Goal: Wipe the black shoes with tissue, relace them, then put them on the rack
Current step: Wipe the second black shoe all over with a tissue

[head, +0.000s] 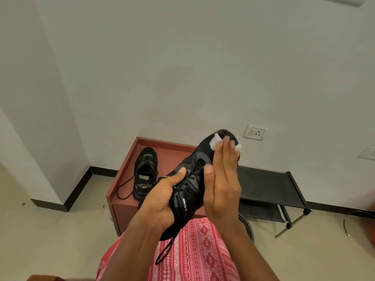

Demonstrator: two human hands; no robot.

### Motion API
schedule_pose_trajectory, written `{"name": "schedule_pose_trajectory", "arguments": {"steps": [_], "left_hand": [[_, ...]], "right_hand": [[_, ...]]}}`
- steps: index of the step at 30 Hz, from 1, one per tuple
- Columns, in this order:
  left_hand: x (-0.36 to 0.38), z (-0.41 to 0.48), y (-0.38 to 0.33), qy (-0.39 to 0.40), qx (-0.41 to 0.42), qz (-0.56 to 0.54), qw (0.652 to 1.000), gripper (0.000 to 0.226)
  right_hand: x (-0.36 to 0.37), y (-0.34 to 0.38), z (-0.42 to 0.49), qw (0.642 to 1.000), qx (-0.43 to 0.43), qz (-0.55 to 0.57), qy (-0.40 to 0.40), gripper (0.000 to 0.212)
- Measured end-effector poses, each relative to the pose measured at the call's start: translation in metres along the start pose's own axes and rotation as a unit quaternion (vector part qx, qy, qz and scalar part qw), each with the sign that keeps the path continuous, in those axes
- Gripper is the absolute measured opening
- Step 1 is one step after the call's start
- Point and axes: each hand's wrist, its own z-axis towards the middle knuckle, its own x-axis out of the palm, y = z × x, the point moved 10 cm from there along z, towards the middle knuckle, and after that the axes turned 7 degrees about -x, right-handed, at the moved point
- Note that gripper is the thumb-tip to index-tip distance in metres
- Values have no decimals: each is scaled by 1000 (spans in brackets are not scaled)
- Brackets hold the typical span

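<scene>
Grips the shoe [192, 191] at the heel end with the left hand [160, 199], thumb curled over the collar beside the laces, and holds it above the lap with the toe tilted up and away. Presses the tissue [213, 141] onto the toe with the right hand [221, 179] — fingers straight and close together, palm flat along the side. Leaves the other shoe [145, 173] on the table [172, 156], toe towards the wall, with its loose lace [123, 189] trailing over the top. Has the rack [267, 183] just to the right of the table.

Pins the tissue by flat pressure alone, without curling a finger round it. Likely to lose it off the toe on a quick stroke, or to shred it on the seams and leave white lint on the black.

Supports the shoe from one end only. May twist it loose in the left hand by pushing hard at the far end.

Lets a lace end [166, 250] dangle over the lap — could snag it with the wiping arm and drag it out of the eyelets, or tip the shoe.

Cannot tell from here how much of the upper or sole is wiped, so might move on to lacing too early.
</scene>
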Motion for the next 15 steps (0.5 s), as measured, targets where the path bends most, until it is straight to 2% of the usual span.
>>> {"name": "schedule_pose_trajectory", "arguments": {"steps": [3,6,8,11,15], "left_hand": [[-2,0,2,-15,25,23,999,27],[-11,1,-10,-49,84,68,993,34],[-11,-2,-14,-66,113,117,984,32],[-6,-10,-14,-102,148,201,963,5],[-5,-10,-14,-107,182,241,947,12]], "right_hand": [[-11,-31,34,998,56,8,-11,45],[-14,-45,40,996,86,-16,-11,40],[-10,-33,38,997,62,-49,3,37],[18,6,28,992,-32,-89,84,34],[34,16,17,985,-61,-76,143,43]]}}
